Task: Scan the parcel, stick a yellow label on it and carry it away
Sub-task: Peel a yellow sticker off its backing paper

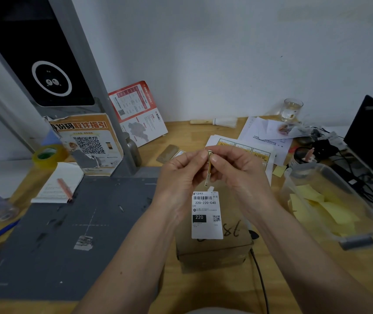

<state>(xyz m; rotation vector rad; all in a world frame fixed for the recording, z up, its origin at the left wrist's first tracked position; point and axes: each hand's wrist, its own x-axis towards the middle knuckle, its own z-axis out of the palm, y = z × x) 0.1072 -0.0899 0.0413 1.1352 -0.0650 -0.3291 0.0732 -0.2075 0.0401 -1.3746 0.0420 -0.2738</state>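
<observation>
Both your hands, left (181, 172) and right (233, 168), pinch the yellow label (208, 168) edge-on, long axis vertical, directly above the parcel (215, 248) on the table (317, 279)

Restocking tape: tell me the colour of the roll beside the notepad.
Yellow tape roll with a green inner core, seen in the head view.

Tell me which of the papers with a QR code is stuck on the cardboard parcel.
The white shipping label reading 220-220-C40, flat on the parcel below both hands; the orange poster and red leaflet stand propped at the back.
</observation>
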